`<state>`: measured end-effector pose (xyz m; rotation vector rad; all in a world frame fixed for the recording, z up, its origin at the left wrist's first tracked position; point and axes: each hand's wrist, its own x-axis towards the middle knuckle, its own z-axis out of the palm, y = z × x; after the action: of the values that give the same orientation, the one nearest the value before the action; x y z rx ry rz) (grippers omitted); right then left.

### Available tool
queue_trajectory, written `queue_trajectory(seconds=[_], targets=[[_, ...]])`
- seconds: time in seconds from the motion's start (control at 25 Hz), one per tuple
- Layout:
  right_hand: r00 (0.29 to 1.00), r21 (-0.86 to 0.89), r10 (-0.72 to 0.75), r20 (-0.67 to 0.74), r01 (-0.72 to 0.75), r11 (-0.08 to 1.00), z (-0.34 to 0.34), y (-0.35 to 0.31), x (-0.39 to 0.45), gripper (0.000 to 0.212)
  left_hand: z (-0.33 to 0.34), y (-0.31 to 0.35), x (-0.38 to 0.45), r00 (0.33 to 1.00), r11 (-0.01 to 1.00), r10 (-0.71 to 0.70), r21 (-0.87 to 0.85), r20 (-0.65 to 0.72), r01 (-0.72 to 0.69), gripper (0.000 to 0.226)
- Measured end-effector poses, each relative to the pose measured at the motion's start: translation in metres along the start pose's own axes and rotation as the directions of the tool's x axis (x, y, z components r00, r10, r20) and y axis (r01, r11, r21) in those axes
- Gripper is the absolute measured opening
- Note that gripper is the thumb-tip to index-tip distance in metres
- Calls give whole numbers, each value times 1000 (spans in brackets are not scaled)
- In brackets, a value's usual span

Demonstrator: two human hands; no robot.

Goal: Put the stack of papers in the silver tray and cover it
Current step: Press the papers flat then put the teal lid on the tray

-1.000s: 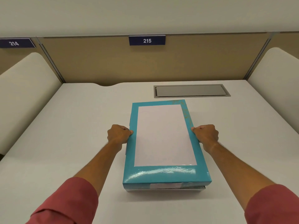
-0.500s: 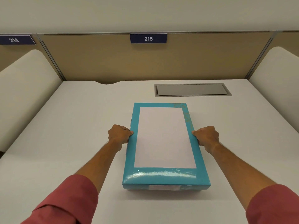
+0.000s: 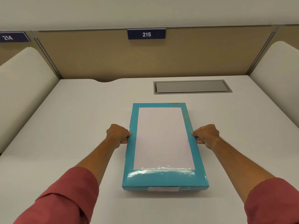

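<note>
The silver strip that showed under the teal lid point(image 3: 163, 177) a second ago is gone; the lid sits lower on the white desk point(image 3: 77, 120). One lid, two hands: left hand point(image 3: 117, 135) and right hand point(image 3: 205, 135) grasp its long sides, fingers curled.

Office cubicle row: white surface point(image 3: 72, 118) with flush metal cable hatch point(image 3: 191, 86), tan partition panel point(image 3: 145, 59) behind, navy number plates "215" point(image 3: 146, 34) and "214" point(image 3: 9, 37), rounded cream side dividers point(image 3: 24, 88).
</note>
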<state>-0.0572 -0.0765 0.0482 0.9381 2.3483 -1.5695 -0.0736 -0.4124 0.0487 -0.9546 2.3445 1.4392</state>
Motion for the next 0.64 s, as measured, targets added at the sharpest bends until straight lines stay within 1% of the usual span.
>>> queue_trajectory(seconds=[0.32,0.64], targets=[[998,15,61,26,-62,998,3,4,8,29,10,-7,9,999,999,-35,35,-12,35,19],[999,-40,45,1,-45,998,5,6,5,31,9,-15,7,999,999,-34,-15,5,34,21]])
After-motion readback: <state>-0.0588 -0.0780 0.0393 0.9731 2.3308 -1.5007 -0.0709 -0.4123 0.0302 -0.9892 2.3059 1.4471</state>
